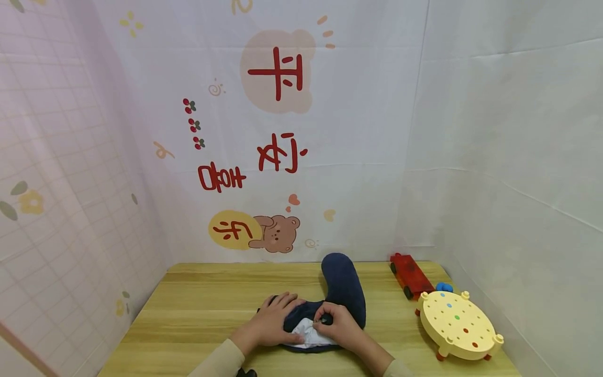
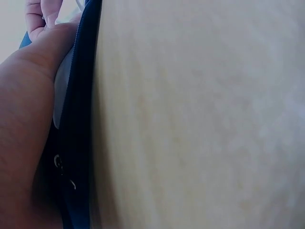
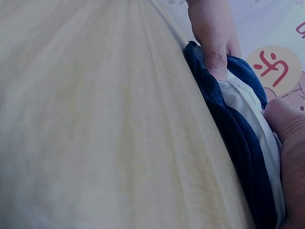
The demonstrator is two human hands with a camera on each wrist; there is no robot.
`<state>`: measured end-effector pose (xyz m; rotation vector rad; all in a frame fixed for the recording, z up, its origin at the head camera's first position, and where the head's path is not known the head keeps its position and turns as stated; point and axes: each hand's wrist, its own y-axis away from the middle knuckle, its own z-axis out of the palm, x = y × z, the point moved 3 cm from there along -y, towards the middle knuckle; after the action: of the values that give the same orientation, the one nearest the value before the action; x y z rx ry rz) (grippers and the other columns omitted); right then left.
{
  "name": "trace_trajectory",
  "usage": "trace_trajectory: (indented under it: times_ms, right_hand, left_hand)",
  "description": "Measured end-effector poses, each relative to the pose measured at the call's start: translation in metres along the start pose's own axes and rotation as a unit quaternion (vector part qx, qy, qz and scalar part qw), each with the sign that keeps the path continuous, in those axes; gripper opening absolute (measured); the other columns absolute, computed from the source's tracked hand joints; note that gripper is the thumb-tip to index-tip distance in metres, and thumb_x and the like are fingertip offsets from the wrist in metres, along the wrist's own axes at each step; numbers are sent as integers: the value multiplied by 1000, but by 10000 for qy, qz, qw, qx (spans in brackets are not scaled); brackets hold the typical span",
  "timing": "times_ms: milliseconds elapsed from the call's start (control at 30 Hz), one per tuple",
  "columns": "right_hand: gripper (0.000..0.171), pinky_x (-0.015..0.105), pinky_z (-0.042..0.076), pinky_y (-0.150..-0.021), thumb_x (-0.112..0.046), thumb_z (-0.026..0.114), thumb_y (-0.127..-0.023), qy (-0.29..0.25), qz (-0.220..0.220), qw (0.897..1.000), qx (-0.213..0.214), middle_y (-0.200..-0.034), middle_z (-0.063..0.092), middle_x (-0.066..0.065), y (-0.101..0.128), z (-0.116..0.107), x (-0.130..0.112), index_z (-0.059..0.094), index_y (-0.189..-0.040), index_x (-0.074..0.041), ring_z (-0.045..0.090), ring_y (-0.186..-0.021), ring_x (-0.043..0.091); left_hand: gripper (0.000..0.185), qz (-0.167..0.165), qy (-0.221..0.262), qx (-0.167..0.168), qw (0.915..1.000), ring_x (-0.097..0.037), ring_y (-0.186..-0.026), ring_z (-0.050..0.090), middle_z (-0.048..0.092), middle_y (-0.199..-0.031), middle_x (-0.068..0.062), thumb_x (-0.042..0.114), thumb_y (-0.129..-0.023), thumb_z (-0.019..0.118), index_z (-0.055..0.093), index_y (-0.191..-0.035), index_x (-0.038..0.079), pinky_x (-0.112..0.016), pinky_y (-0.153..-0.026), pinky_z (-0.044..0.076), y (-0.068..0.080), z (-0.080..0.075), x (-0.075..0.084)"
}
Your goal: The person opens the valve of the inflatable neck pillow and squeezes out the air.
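Observation:
A navy, curved neck pillow [image 1: 346, 285] lies on the table, its zipped side toward me. White inner fabric [image 1: 308, 333] shows through the unzipped opening. My left hand [image 1: 273, 325] rests over the pillow's left part with fingers extended, its thumb reaching to the white fabric. With curled fingers my right hand [image 1: 343, 329] pinches this fabric near the middle of the opening; a small dark round shape shows between those fingers. In the right wrist view, the zipper edge [image 3: 245, 143] runs along the opening, with the left thumb [image 3: 215, 59] pressing just inside it.
At the right stands a pale yellow round board [image 1: 459, 327] with coloured dots and short legs. Behind it are a red toy car [image 1: 411, 275] and a small blue object [image 1: 444, 287]. Printed cloth [image 1: 358, 157] walls in the wooden table [image 1: 188, 314] at the back and sides.

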<state>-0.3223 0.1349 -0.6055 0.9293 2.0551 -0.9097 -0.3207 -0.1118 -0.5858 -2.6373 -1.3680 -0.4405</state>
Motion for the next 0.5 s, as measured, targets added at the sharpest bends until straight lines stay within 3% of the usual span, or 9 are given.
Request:
trace_trajectory:
  times_ms: [500]
  right_hand:
    - [18, 26, 53, -94, -15, 86, -97, -36, 38, 10000, -24, -102, 73, -8, 1, 1, -1, 74, -98, -29, 67, -99, 9]
  left_hand:
    - [100, 14, -73, -8, 10000, -34, -163, 31, 40, -175, -4, 86, -89, 68, 40, -171, 36, -72, -125, 28, 1, 2, 1]
